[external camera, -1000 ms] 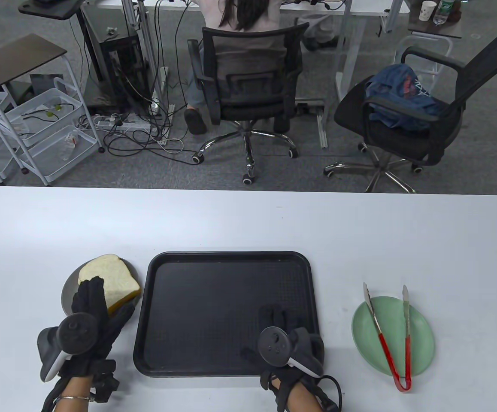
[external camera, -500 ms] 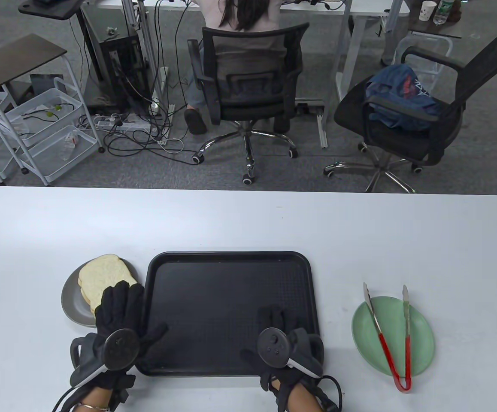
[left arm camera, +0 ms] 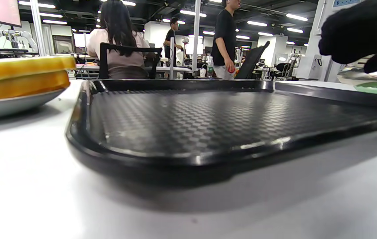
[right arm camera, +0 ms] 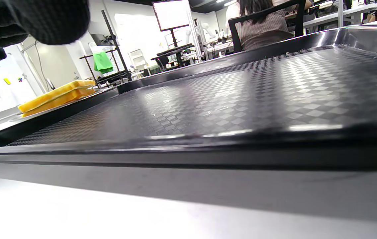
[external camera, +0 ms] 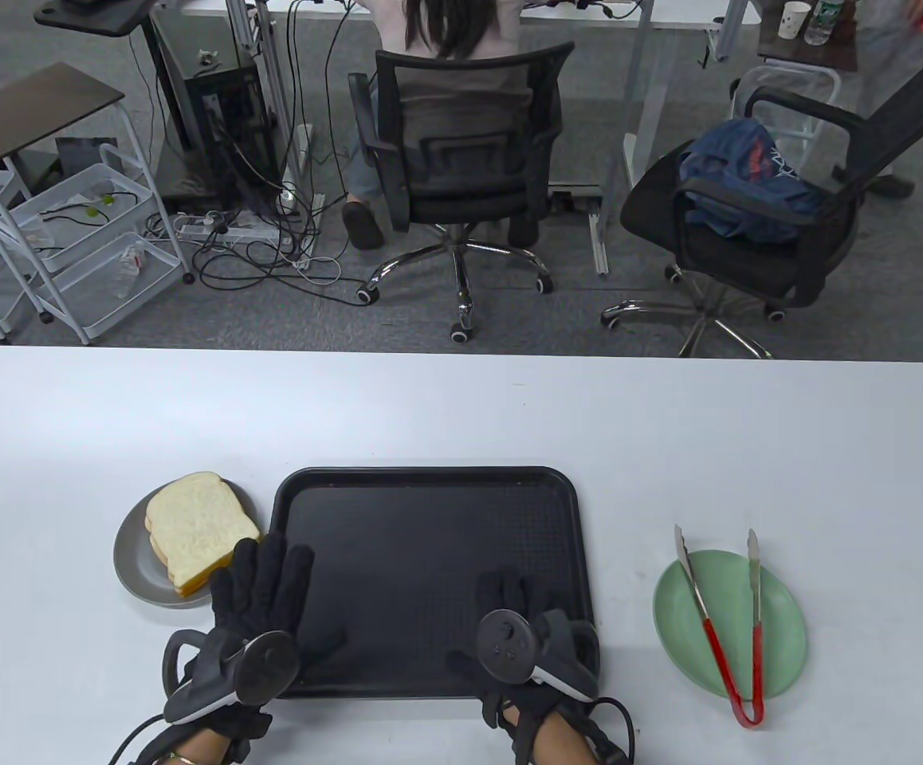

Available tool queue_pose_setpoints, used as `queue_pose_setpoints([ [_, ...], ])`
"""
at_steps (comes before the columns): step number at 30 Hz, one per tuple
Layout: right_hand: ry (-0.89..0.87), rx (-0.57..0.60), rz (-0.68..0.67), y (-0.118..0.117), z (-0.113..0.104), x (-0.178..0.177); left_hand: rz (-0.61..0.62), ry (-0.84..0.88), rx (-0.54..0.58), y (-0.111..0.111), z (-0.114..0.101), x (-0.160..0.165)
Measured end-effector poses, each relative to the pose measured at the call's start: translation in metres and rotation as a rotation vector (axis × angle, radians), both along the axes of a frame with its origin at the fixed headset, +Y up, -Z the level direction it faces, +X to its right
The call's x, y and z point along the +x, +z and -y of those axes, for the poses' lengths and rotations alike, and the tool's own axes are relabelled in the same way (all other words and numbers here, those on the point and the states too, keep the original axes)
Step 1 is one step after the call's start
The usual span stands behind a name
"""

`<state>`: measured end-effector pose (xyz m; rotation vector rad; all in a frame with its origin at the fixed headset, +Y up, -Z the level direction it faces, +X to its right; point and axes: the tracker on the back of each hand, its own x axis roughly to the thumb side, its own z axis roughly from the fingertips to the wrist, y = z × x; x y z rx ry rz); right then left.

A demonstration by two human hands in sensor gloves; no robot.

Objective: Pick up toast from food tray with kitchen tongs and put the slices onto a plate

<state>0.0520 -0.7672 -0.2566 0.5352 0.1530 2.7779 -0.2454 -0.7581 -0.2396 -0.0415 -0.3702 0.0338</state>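
On the tabletop [external camera: 461, 406] the black tray [external camera: 430, 494] lies bare. The toast [external camera: 198, 530] sits stacked on the grey plate [external camera: 131, 558] at its left, released: the left hand [external camera: 258, 590] has moved right onto the tray's near-left corner, fingers spread, holding nothing. The right hand [external camera: 521, 613] rests on the near rim, empty. The tongs [external camera: 720, 617] lie on the green plate [external camera: 780, 629]; the transfer looks finished.

Black tray [left arm camera: 188, 122] lies flat on the white table [left arm camera: 25, 199], textured floor bare. Left of it, two stacked toast slices [left arm camera: 19, 78] rest on a grey plate [left arm camera: 9, 106]. A gloved hand [left arm camera: 361, 31] enters at upper right.
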Motion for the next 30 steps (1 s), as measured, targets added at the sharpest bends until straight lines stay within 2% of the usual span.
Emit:
queue_pose_setpoints([
  [30,0.004,-0.034,-0.036,0.0015,0.0024,-0.0041,0.000,-0.027,-0.067,-0.0035,0.0046,0.0026],
])
